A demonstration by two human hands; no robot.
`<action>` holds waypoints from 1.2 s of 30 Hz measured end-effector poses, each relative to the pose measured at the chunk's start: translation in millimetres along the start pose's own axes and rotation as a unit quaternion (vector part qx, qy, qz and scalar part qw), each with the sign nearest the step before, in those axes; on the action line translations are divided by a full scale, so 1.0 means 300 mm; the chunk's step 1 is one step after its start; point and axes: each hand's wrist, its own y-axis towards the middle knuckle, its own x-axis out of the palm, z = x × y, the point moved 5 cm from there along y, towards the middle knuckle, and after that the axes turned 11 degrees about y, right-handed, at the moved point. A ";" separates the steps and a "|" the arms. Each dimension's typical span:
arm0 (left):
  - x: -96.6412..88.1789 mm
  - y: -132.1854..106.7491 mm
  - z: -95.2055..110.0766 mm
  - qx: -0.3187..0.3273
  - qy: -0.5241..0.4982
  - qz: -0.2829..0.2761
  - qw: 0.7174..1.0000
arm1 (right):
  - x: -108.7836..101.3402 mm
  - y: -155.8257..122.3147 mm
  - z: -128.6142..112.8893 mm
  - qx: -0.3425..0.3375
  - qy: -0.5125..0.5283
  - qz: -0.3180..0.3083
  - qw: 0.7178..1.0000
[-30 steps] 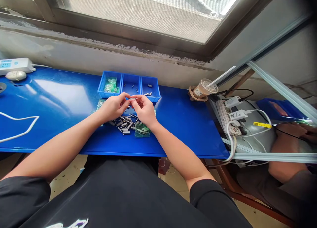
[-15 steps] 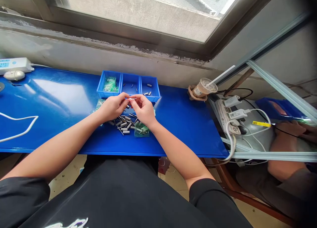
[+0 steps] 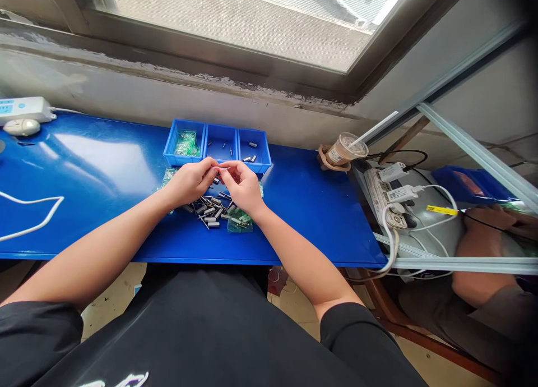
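Observation:
My left hand (image 3: 194, 180) and my right hand (image 3: 242, 186) meet fingertip to fingertip above the table, both pinched closed. Between them is a small, slim, pale piece (image 3: 223, 169), too small and too covered by fingers to name. Below the hands lies a pile of short metal cylinders and thin dark pins (image 3: 213, 210). A green-tinted clear plastic bag (image 3: 240, 221) with pieces in it lies at the pile's right side. Another such bag (image 3: 168, 175) shows partly behind my left wrist.
Behind my hands stands a blue three-part bin (image 3: 221, 146): bags at left, a few small parts in the others. A drink cup (image 3: 345, 150) is at the back right. Power strips, a white cable (image 3: 46, 221) and a mouse (image 3: 22, 127) lie around. Another person's arm (image 3: 479, 247) shows at right.
My hands keep the same pinched hold, with only a slight shift of the fingers around the small piece. The pile and bin look the same.

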 end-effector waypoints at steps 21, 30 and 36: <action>-0.007 0.001 0.011 0.003 0.005 -0.008 1.000 | -0.001 -0.003 -0.011 -0.007 -0.028 -0.010 1.000; -0.005 0.000 0.007 0.007 0.009 -0.004 1.000 | 0.000 -0.002 -0.005 -0.009 -0.025 -0.008 1.000; 0.000 0.001 0.004 -0.002 0.012 -0.019 1.000 | 0.000 -0.004 -0.013 -0.015 -0.033 -0.013 0.999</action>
